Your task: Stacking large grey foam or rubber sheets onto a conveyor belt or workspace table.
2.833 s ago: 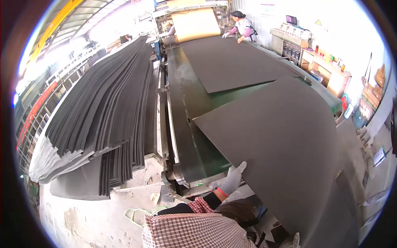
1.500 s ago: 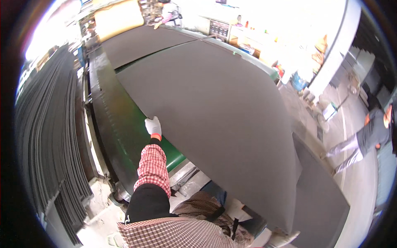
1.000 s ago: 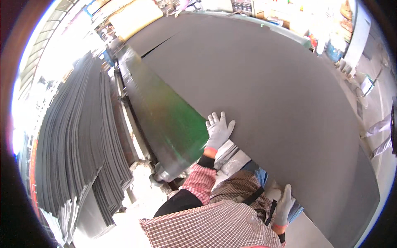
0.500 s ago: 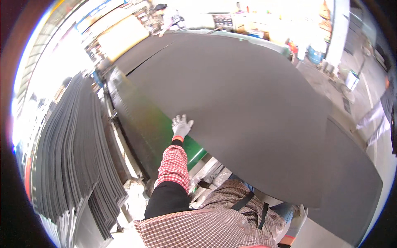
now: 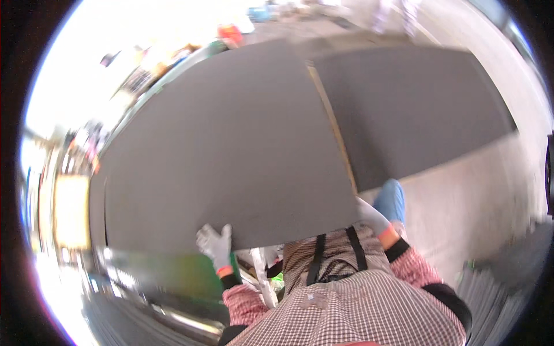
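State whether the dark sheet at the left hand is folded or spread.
Spread: the dark sheet shows one broad face with no visible fold.

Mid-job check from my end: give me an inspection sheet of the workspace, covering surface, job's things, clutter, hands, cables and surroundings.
Surface: green belt visible along the near side.
Job's things: large dark sheet over the belt; second dark sheet to its right, a tan strip between them.
Clutter: blurred red item beyond the large dark sheet.
Hands: left hand spread at that sheet's near edge; right hand at its near right corner, fingertips hidden.
Cables: nothing seen.
Surroundings: another person's legs, top right; pale yellow panel, left.
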A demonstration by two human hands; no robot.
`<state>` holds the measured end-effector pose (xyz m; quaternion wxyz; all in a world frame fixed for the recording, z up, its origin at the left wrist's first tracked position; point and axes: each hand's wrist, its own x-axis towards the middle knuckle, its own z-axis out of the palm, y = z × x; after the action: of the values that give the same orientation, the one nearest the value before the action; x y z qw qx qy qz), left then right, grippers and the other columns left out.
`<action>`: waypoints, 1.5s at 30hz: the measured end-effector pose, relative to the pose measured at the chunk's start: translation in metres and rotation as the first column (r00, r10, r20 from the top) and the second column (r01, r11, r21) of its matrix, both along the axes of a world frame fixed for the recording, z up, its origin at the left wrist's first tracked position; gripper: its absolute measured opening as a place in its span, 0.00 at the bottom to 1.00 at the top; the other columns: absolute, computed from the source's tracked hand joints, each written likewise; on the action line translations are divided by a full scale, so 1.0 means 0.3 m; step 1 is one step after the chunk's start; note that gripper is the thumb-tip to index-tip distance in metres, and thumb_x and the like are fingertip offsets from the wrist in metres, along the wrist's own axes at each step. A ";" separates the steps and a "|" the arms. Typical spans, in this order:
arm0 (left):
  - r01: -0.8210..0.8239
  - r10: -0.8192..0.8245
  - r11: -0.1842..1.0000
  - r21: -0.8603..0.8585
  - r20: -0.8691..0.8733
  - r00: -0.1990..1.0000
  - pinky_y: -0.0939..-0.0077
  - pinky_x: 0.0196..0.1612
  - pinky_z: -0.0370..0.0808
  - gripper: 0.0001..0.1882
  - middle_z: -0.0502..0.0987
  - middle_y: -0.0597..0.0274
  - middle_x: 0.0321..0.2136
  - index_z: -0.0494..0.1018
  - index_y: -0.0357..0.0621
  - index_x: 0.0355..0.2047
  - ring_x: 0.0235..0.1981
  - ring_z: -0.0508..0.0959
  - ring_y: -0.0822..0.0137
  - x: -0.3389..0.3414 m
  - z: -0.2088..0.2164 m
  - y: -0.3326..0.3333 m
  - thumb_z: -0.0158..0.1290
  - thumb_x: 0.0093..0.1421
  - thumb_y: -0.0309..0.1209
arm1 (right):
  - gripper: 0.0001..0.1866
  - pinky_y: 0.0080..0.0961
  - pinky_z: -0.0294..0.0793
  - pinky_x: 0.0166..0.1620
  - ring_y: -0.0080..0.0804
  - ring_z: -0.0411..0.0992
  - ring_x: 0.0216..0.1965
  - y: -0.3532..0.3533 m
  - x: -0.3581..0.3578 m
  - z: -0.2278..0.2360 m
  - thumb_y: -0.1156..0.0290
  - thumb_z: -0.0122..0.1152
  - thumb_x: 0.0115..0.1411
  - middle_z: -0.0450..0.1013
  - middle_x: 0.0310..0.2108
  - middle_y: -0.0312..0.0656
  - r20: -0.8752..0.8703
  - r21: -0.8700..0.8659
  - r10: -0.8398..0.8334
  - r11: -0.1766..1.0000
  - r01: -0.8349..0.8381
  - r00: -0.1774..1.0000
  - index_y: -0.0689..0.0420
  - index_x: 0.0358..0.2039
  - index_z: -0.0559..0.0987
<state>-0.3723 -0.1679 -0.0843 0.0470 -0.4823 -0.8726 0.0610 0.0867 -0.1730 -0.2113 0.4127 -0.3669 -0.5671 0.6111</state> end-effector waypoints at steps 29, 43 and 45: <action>0.368 -0.336 0.911 0.186 0.850 0.404 0.69 0.43 0.72 0.11 0.77 0.51 0.38 0.73 0.35 0.38 0.39 0.77 0.56 0.811 -0.217 0.195 0.54 0.51 0.20 | 0.10 0.34 0.68 0.30 0.31 0.68 0.27 0.217 0.301 -1.165 0.55 0.55 0.55 0.65 0.21 0.33 0.333 -0.928 -0.937 -0.306 0.210 0.106 0.46 0.30 0.72; 0.445 -0.436 0.836 0.322 0.881 0.183 0.59 0.34 0.71 0.13 0.74 0.47 0.23 0.70 0.37 0.33 0.30 0.76 0.49 1.176 -0.460 0.489 0.50 0.55 0.36 | 0.11 0.28 0.65 0.20 0.29 0.70 0.16 0.423 0.541 -0.427 0.65 0.55 0.55 0.73 0.17 0.42 0.375 -0.663 -0.684 0.275 0.697 0.626 0.57 0.21 0.77; 0.559 -0.496 0.783 0.274 0.816 0.296 0.62 0.35 0.72 0.17 0.76 0.48 0.24 0.71 0.34 0.36 0.30 0.77 0.54 1.163 -0.516 0.575 0.49 0.56 0.38 | 0.11 0.28 0.64 0.18 0.27 0.69 0.15 0.490 0.456 -0.310 0.66 0.56 0.54 0.70 0.13 0.38 0.639 -0.520 -0.430 0.368 0.770 0.637 0.57 0.19 0.76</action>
<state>-0.0235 0.0046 -0.2393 -0.3891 -0.7056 -0.5650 -0.1774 0.2235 -0.0260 -0.3044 0.2907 -0.8035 -0.1449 0.4988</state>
